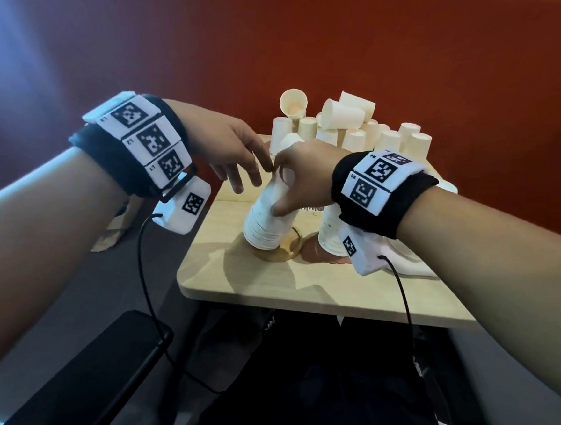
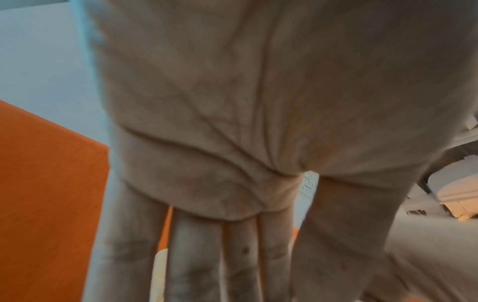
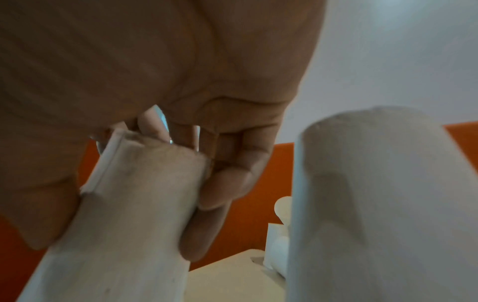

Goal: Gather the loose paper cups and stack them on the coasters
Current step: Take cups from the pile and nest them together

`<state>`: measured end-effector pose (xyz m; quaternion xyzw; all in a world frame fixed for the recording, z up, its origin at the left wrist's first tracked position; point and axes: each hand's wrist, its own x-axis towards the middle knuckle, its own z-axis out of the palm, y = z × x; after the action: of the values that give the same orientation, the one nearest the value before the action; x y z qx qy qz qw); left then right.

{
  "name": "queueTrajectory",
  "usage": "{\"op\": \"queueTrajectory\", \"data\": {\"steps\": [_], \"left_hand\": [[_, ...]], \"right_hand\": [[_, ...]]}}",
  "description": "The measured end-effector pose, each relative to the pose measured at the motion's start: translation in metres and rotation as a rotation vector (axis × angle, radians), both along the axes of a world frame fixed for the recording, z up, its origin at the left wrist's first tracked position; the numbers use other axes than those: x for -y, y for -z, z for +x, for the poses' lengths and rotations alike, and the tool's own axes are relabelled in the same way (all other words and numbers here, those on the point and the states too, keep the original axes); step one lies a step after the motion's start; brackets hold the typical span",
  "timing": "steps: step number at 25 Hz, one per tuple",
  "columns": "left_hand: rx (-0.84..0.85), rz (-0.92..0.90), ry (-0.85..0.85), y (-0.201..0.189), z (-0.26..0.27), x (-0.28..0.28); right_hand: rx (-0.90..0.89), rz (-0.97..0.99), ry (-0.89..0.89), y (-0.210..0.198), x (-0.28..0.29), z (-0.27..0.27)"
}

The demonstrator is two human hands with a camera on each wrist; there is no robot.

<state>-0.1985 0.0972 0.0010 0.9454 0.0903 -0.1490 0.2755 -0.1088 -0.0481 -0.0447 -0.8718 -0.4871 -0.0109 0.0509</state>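
A tall stack of white paper cups (image 1: 267, 218) stands upside down on a round tan coaster (image 1: 286, 251), leaning left. My right hand (image 1: 294, 183) grips its top, thumb on the near side; the right wrist view shows the fingers curled round the stack's top (image 3: 145, 183). My left hand (image 1: 239, 166) hovers just left of the stack's top with fingers straight and spread, holding nothing (image 2: 207, 245). A second upside-down stack (image 1: 331, 229) stands on a reddish coaster (image 1: 316, 251), partly hidden by my right wrist. Several loose cups (image 1: 345, 124) are piled at the table's far side.
The small wooden table (image 1: 267, 284) stands against a red wall (image 1: 317, 49). White paper or cloth (image 1: 412, 261) lies at the right under my right wrist. A dark chair arm (image 1: 102, 366) and cables hang near the table's front left.
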Motion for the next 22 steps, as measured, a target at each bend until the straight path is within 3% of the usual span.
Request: {"op": "queueTrajectory", "data": {"steps": [9,12,22], "left_hand": [[-0.019,0.008,-0.038,0.011,0.020,-0.022],[0.030,0.053,-0.072,0.001,0.031,-0.026],[0.362,0.182,-0.185,-0.065,0.096,-0.013]], "right_hand": [[0.119,-0.227,-0.033,-0.012,-0.023,-0.004],[0.085,-0.166,-0.051,-0.022,-0.017,0.000],[0.155,0.055,0.052,-0.144,0.056,0.051]]}}
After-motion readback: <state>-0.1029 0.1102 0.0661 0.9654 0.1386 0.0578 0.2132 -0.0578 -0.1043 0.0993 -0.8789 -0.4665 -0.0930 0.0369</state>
